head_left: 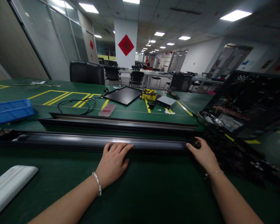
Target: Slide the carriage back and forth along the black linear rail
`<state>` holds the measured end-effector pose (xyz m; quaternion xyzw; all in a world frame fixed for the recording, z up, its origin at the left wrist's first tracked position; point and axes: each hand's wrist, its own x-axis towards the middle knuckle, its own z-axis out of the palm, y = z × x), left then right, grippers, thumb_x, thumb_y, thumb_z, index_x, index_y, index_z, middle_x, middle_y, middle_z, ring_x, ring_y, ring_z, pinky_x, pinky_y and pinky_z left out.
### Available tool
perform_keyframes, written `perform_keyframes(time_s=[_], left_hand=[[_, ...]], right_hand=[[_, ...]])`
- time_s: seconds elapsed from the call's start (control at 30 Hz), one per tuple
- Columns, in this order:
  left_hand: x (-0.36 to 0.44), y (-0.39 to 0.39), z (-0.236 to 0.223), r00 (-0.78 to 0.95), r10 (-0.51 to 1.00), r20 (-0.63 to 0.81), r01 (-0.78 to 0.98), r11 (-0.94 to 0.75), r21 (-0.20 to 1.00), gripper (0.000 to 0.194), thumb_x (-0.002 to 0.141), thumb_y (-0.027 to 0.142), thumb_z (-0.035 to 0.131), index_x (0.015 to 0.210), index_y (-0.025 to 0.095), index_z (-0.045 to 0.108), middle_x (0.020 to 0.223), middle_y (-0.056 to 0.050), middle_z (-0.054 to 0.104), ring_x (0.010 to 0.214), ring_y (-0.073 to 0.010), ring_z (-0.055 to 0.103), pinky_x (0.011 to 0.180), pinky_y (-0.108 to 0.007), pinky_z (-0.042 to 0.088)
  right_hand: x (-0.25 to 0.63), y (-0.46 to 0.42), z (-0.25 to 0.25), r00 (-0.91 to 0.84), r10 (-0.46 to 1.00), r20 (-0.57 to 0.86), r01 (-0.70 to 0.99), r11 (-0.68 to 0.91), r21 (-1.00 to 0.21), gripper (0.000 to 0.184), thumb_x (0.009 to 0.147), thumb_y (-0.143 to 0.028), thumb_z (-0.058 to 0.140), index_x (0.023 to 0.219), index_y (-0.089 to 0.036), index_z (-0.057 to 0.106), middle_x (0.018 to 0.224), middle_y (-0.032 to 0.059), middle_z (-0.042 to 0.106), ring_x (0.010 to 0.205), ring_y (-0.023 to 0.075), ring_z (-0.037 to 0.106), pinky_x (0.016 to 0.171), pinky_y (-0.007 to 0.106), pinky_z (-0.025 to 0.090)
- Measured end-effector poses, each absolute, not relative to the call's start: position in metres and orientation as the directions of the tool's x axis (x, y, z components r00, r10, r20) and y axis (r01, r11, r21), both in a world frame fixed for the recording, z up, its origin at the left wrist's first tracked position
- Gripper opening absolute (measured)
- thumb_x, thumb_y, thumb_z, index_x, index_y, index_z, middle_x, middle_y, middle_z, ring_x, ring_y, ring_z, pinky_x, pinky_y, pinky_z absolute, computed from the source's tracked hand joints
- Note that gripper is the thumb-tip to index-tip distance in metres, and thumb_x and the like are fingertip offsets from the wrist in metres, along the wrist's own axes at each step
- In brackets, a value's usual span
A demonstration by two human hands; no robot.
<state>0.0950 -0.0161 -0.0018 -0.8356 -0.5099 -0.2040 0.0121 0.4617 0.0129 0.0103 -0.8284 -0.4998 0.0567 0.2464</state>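
A long, shiny dark tube lies lengthwise in a black channel-like housing on the green table, spanning from the left edge of view to my right hand. My left hand rests on its near side around the middle, fingers stretched over the edge and thumb apart. At the right end, the thumb and fingers of my right hand curl around a small dark end piece, partly hidden by them. Just behind the tube and parallel to it lies an open metal channel.
Black parts lie beside my right hand, near a metal bowl and a tall black case. At left are a blue bin and a white slab. Farther back lie a black panel, a grey box and cables.
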Motion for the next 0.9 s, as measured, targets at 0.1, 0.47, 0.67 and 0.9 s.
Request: perform_keyframes(time_s=[0.1, 0.47, 0.67, 0.9], left_hand=[[0.095, -0.016, -0.002, 0.392, 0.852, 0.347, 0.859, -0.474, 0.195, 0.050, 0.080, 0.022, 0.050, 0.128, 0.033, 0.044, 0.124, -0.002, 0.056, 0.113, -0.0222, 0.048, 0.101, -0.048, 0.022], [0.097, -0.017, -0.001, 0.381, 0.852, 0.359, 0.858, -0.470, 0.207, 0.049, 0.080, 0.021, 0.050, 0.127, 0.034, 0.044, 0.123, 0.000, 0.057, 0.114, -0.0209, 0.048, 0.102, -0.047, 0.022], [0.097, -0.017, -0.003, 0.378, 0.849, 0.368, 0.859, -0.470, 0.202, 0.051, 0.079, 0.021, 0.051, 0.128, 0.035, 0.044, 0.123, 0.000, 0.057, 0.114, -0.0209, 0.048, 0.102, -0.047, 0.022], [0.096, -0.016, -0.004, 0.380, 0.841, 0.384, 0.862, -0.473, 0.182, 0.051, 0.078, 0.022, 0.052, 0.127, 0.035, 0.045, 0.122, -0.001, 0.058, 0.113, -0.0215, 0.049, 0.103, -0.046, 0.024]], right_hand=[[0.461, 0.014, 0.010, 0.561, 0.823, 0.083, 0.736, -0.451, -0.505, 0.060, 0.072, -0.050, 0.049, 0.125, -0.021, 0.048, 0.115, 0.0110, 0.059, 0.101, 0.0268, 0.057, 0.084, 0.035, 0.043], [0.496, 0.015, 0.003, 0.685, 0.702, 0.197, 0.688, -0.535, -0.490, 0.055, 0.070, -0.045, 0.049, 0.119, -0.021, 0.054, 0.108, 0.0138, 0.060, 0.098, 0.0325, 0.056, 0.079, 0.043, 0.045], [0.508, 0.013, -0.005, 0.667, 0.655, 0.354, 0.732, -0.490, -0.474, 0.050, 0.073, -0.039, 0.044, 0.116, -0.017, 0.057, 0.113, 0.0176, 0.054, 0.115, 0.0330, 0.046, 0.084, 0.043, 0.044], [0.516, 0.012, -0.013, 0.623, 0.675, 0.395, 0.781, -0.508, -0.363, 0.042, 0.076, -0.035, 0.039, 0.100, -0.018, 0.068, 0.126, 0.0187, 0.048, 0.115, 0.0382, 0.045, 0.088, 0.050, 0.040]])
